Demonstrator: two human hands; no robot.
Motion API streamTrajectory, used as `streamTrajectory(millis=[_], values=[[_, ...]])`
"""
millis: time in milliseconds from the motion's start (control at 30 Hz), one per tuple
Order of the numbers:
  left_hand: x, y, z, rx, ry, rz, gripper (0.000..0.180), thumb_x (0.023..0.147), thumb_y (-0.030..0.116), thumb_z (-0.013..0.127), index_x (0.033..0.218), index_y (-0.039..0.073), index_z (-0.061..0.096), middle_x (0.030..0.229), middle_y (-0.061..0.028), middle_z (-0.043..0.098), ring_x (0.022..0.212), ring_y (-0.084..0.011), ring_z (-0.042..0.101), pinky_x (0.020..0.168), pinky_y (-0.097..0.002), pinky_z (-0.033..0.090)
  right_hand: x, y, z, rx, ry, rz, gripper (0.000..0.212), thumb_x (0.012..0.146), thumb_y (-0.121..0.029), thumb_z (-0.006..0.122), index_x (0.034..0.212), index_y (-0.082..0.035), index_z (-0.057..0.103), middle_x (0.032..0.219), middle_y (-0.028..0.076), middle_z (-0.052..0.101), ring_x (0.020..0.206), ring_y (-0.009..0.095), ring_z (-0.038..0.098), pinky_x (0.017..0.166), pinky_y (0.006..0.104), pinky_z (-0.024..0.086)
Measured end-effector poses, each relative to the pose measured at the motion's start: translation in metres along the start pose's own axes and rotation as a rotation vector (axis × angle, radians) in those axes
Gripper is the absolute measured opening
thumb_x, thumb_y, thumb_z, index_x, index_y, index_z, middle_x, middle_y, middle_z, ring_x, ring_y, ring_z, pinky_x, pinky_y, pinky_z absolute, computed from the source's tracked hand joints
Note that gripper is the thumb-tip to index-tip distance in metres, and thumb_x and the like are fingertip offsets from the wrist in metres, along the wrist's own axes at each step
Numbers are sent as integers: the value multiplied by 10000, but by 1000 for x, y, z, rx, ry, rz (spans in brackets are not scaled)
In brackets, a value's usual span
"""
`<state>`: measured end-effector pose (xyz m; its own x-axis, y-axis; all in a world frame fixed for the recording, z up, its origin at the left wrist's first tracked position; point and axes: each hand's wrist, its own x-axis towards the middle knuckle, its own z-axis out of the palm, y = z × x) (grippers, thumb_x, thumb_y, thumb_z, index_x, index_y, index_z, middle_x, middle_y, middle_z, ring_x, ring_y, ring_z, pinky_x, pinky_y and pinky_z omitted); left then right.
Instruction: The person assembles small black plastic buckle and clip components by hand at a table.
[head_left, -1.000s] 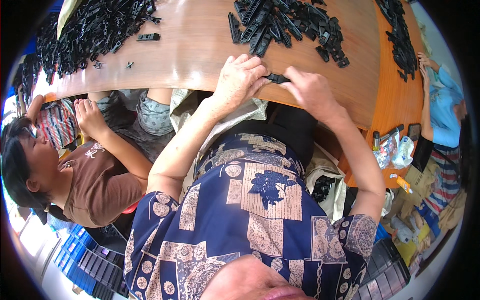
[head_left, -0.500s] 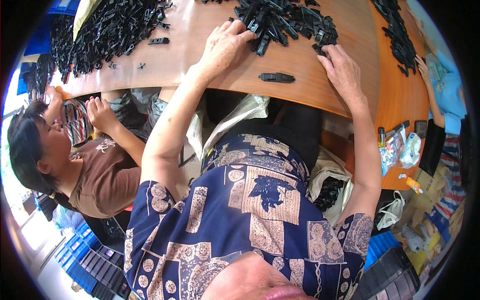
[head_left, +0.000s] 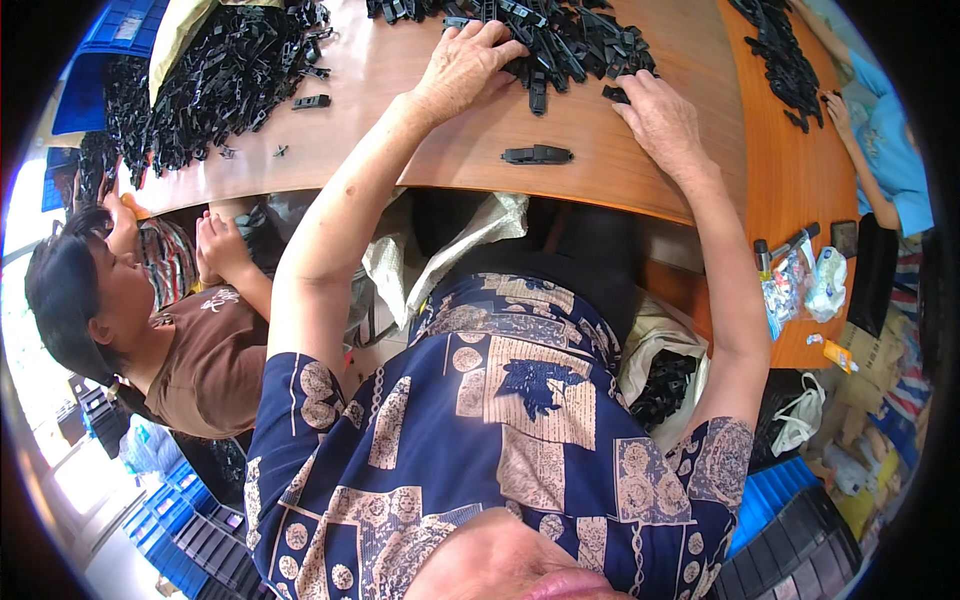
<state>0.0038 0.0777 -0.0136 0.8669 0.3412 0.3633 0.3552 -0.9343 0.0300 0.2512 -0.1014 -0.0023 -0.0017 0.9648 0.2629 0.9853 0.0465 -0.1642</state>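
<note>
Black plastic housing (head_left: 537, 155), long and narrow, lies left-to-right on the brown wooden table (head_left: 450, 160), nearer me than both my hands and set in from the table's near edge. Bare wood on its left, right and near sides, room to move there. Beyond it, pile of black plastic parts (head_left: 575, 45); one part (head_left: 538, 92) sticks out toward the near side. My left hand (head_left: 462, 70) is at the pile's left near edge, fingers bent over parts; can't tell if clamped on any. My right hand (head_left: 655, 115) is at the pile's right near edge, thumb and fingertips at a small black piece (head_left: 614, 95); can't tell if they close on it. Hands well apart. Far left, big heap of black parts (head_left: 225, 75); off its right side, lone black part (head_left: 311, 101) and tiny cross-shaped piece (head_left: 280, 151). Right, orange wooden tabletop (head_left: 790, 200) with a long strip of black parts (head_left: 785, 70), co-worker's hand (head_left: 838, 118) beside it. Below the near edge, white woven sack (head_left: 480, 235).
</note>
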Motion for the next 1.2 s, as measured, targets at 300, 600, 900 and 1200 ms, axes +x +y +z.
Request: streamTrajectory(millis=[300,600,900,1200], values=[[-2,23,-13,90,18,214,369,800,206,761,1159,212,676,1207,-12,592,1140,-225,559,949,-412,420,-1,-3,18,-11,47,-102,285,927,-112,647,1200,-50,593,1097,130,570,1050,329,598,896,439,538],[-7,54,-16,-26,-117,267,254,836,196,730,1055,121,625,1126,-29,594,1073,-222,576,895,-374,463,6,27,0,282,-172,-199,265,943,-110,632,1196,-43,584,1146,139,574,1072,360,573,914,467,490],[-34,68,-19,-148,-100,74,260,848,227,748,1025,108,599,958,-44,600,938,-251,608,838,-384,515,-9,3,9,431,-23,-33,183,986,-230,619,1108,-94,618,996,158,657,973,386,643,814,474,518],[-61,67,-22,-327,-21,-240,313,838,221,762,1112,105,664,1005,-61,625,954,-285,621,834,-393,533,-8,-5,4,655,-245,281,222,991,-264,636,1091,-67,633,896,136,680,850,345,662,737,413,518]])
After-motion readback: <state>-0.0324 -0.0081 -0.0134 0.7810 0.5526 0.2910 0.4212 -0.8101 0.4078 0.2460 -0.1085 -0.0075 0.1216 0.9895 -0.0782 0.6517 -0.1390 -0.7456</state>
